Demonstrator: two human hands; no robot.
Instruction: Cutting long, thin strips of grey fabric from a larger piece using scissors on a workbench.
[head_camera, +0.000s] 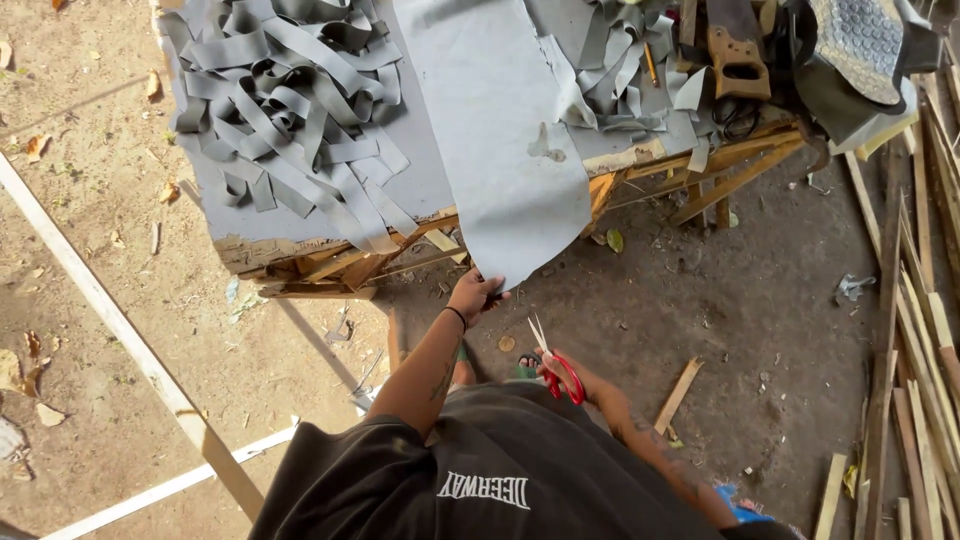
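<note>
Your left hand pinches the lower corner of the large grey sheet, fingers pressed together on its edge, the wrist ringed by a dark band and the forearm stretched forward and up from your body. Your right hand is curled through the red handles of the scissors, fingers closed around the loops; the blades stand slightly parted and point up toward the sheet's corner, near it but not touching. That forearm runs back and to the right, bent at the elbow.

The sheet hangs over the front edge of a rough wooden workbench, draped from the top down to your left hand. On the bench to the left of it lies a tangled pile of grey strips, some trailing over the edge; a smaller heap of strips sits to the right. Further right on the bench you have a hand saw with a wooden handle and a dark bumpy-textured mat.

Under you is bare packed dirt floor, littered with dry leaves and wood scraps. A pale plank crosses the ground on the left, and a stack of timber slats lies along the right side.
</note>
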